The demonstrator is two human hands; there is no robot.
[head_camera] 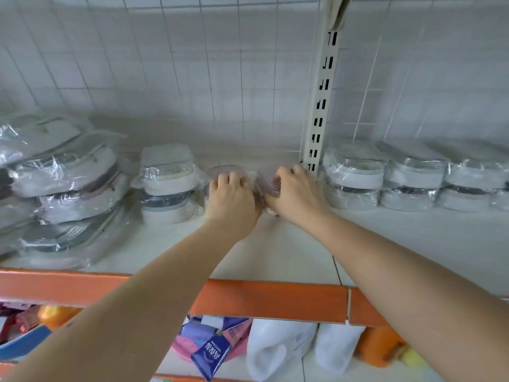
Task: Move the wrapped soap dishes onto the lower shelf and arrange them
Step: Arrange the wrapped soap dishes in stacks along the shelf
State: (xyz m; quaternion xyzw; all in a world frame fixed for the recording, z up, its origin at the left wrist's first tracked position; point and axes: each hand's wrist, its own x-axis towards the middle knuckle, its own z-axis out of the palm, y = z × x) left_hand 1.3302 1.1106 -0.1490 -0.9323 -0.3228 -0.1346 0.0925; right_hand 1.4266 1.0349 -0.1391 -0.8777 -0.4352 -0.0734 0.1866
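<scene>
1. While both arms are reaching across the white shelf (275, 244), the left hand (232, 195) is curling its fingers over the top of a clear-wrapped soap dish (224, 170) and pressing down around it.
2. The right hand (293, 193) is closing likewise over a second wrapped dish (267, 183) with a pinkish ribbed insert; the two dishes are sitting just beside each other, near the back of the shelf, and whether they are resting on the board or being lifted slightly I cannot tell.
3. To the left, a two-high stack of wrapped white dishes (168, 186) is standing upright, touching or nearly touching the left-hand dish.
4. Further left, a leaning pile of wrapped items (63, 186) is slumping toward the shelf's front edge, not squared up.
5. To the right, past the slotted upright post (321, 103), a row of wrapped white dishes (413, 180) is standing two high in neat columns along the wire-grid back panel (220, 64).
6. Below the orange shelf edge (248, 299), a lower level is showing white jugs (278, 348), a blue carton (210, 354) and orange bottles (377, 348); no wrapped dishes are visible down there.
7. Progress, as a judgement: which level counts as the lower shelf is unclear from this view. If it is this board, several stacks are already sitting in place, the two pink dishes are being positioned in the gap, and the leaning pile is left to straighten. If it is the level below, the move is barely beginning.
</scene>
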